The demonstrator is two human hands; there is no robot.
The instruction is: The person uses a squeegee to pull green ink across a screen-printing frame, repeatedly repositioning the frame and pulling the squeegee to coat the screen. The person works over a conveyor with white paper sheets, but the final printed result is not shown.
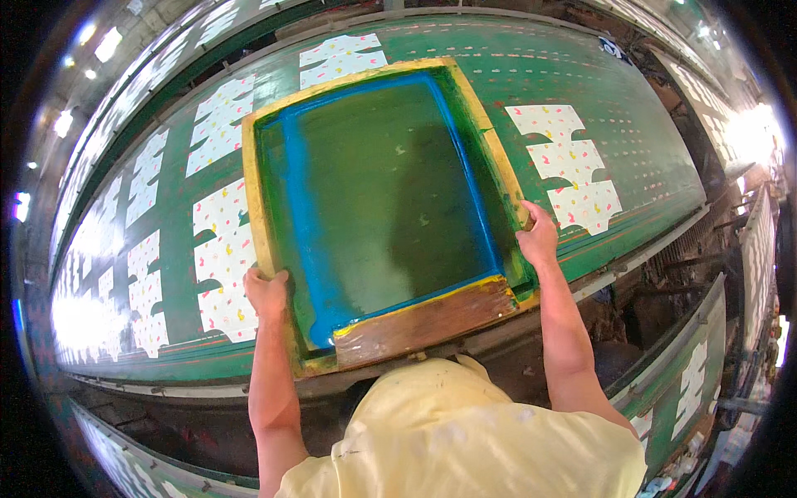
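Observation:
A large wooden-framed printing screen [256, 187] spans the middle, its green mesh [357, 191] bordered by blue ink or coating. My left hand [267, 292] is closed around the frame's left side near its lower corner. On the right side, a little higher up, my right hand [538, 234] grips the frame, fingers wrapped over the wood. Inside the near end lies a brown wooden squeegee [432, 322] with yellow ink along its upper edge. The screen sits slanted over the green table; whether it touches the surface I cannot tell.
White cut fabric pieces with small coloured prints lie flat on the long green printing table [639, 158], including one piece to the right [569, 170] and several to the left [224, 261]. A metal rail edges the table's near side. Another table [664, 415] stands at lower right.

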